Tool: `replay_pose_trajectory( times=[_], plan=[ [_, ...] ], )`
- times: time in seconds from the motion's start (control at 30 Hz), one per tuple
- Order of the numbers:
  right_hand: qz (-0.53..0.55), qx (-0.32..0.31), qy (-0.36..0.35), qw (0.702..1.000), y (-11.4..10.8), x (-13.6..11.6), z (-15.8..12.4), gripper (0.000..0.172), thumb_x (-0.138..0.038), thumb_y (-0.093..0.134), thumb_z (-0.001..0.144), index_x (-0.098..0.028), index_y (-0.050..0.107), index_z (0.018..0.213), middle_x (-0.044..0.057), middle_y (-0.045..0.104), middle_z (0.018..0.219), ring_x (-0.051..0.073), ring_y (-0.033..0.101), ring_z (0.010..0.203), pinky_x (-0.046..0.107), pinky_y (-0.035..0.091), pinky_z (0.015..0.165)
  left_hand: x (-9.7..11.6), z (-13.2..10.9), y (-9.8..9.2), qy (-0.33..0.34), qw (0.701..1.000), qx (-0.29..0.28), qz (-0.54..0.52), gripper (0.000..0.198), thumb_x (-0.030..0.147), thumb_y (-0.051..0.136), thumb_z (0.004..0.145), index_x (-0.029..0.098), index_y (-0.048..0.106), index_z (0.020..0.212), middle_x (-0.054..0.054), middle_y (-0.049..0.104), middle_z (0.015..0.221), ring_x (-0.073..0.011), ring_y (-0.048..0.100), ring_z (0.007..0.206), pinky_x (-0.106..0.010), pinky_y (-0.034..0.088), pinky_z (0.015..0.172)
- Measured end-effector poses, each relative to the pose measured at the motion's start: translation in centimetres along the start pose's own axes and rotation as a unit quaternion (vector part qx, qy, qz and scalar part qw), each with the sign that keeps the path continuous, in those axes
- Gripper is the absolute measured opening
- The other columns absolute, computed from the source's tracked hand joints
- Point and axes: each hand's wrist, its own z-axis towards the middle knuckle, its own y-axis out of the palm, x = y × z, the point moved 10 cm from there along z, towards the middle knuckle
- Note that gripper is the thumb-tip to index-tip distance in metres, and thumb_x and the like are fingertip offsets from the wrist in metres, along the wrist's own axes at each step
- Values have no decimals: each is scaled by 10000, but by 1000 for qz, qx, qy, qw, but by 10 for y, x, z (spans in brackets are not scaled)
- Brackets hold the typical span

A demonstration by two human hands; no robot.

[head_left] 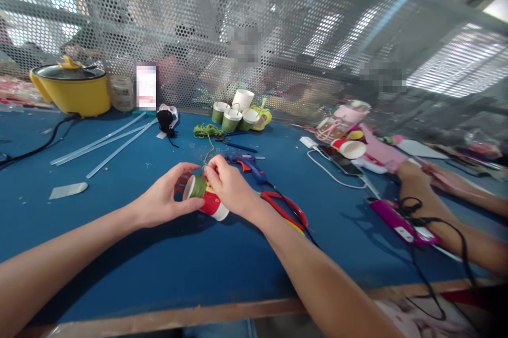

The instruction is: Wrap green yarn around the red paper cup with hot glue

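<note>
A red and white paper cup (214, 207) lies tilted on its side between my hands, with green yarn (198, 188) wound round part of it. My left hand (169, 198) grips the cup at its open end, thumb along the near side. Above the cup, my right hand (228, 184) pinches the yarn strand, which runs back to a loose green yarn pile (207, 130). Just beyond my right hand lies a blue glue gun (254, 167). Red-handled scissors (286, 208) rest beside my right forearm.
Green-wrapped cups (230, 120) stand at the back. Clear glue sticks (119, 147), black yarn (165, 120) and a yellow electric pot (77, 89) are on the left. Rightward are a phone (339, 161), a purple power strip (400, 224) with cables, and another person's arms (432, 206).
</note>
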Motion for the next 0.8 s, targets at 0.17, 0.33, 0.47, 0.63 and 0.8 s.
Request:
replay_pose_trajectory(
  times=[0.17,0.33,0.47,0.63,0.8],
  plan=[
    [-32,0,-18,999,2,-11,-6,100,-261,356,885,-212,382,802,-1,517,652,145,498,585,272,339,555,-4,1,1,-15,1000,-2,-13,458,296,605,724,163,403,1113,-87,525,1059,-245,577,959,-460,487,854],
    [47,40,-31,998,-10,-11,-3,126,-262,443,835,-207,429,723,-6,538,672,135,496,622,279,378,611,-4,1,1,-15,1000,9,-24,460,276,610,696,164,393,1086,-98,521,1073,-244,567,963,-447,481,849],
    [257,30,39,965,-14,4,7,79,-215,523,774,-180,491,709,0,611,701,96,510,597,232,396,570,-2,0,2,-15,999,21,-22,432,269,618,684,168,385,1034,-85,522,1015,-234,563,929,-439,479,832],
    [366,-5,136,921,-11,11,36,86,-104,535,763,-162,488,720,-29,602,599,39,436,423,166,285,395,2,-2,5,0,1000,21,2,361,251,613,697,180,409,987,-56,517,974,-217,568,903,-407,487,817],
    [319,-55,76,943,-2,-38,78,128,-31,521,781,-151,511,734,-40,583,572,41,493,435,148,334,391,5,-3,16,29,999,-42,-11,454,238,587,738,172,437,1162,-88,518,1078,-242,551,995,-430,459,886]
  ],
)
